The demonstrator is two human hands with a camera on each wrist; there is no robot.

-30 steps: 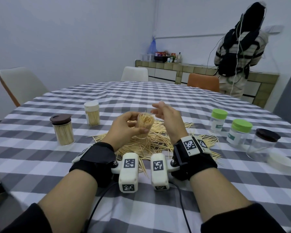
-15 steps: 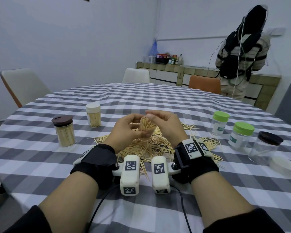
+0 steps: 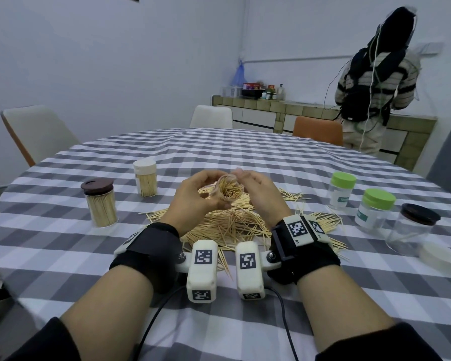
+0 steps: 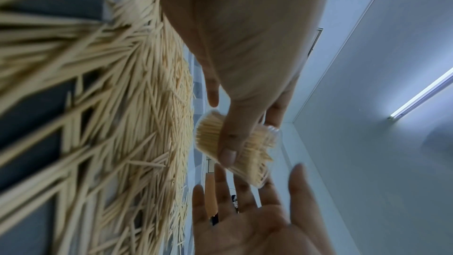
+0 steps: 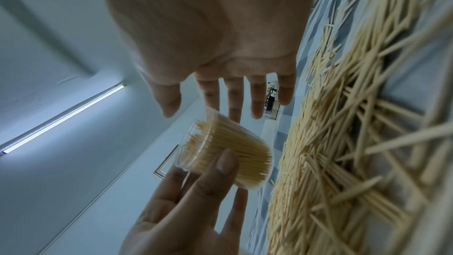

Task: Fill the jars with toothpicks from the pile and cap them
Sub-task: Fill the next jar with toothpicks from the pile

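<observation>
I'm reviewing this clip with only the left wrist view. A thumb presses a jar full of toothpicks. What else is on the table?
Observer: Two filled, capped jars stand left of the pile: a brown-lidded jar and a white-lidded jar.
Operator: Any empties?
Observer: Yes, at right: two green-lidded jars and a dark-lidded jar, all capped.
Operator: A cap for the held one?
Observer: A loose white lid lies beside the dark-lidded jar.
</observation>
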